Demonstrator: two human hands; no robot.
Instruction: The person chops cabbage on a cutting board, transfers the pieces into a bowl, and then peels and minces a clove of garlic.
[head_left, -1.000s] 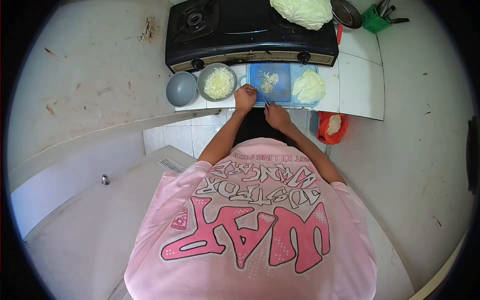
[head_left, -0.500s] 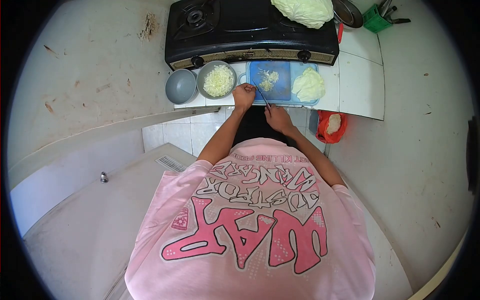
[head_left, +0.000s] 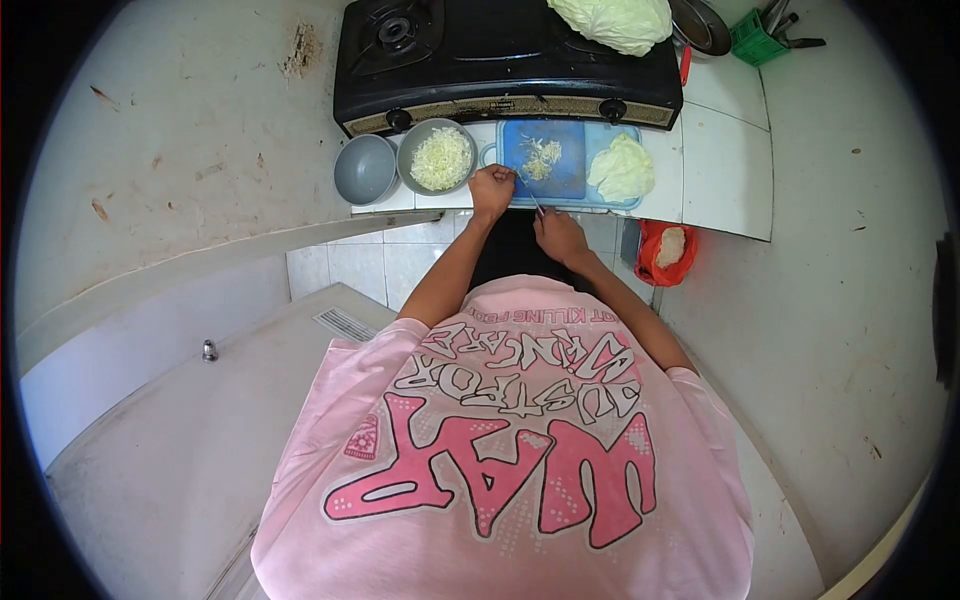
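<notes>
One right hand [head_left: 562,237]: fingers clamped round a knife [head_left: 535,202], its handle hidden in the fist. Likely light, stiff, sharp; hold by handle alone. One left hand [head_left: 492,190]: fingers curled by the blade; whether pinched on anything, cannot tell. Beyond, on a blue cutting board [head_left: 568,188]: pale shreds [head_left: 541,157], probably limp, slippery; best gathered in pinches. Right of these: cabbage leaf [head_left: 622,168], likely light, easily torn; lift broadly. Farther: cabbage head [head_left: 617,22], cut off at frame edge.
</notes>
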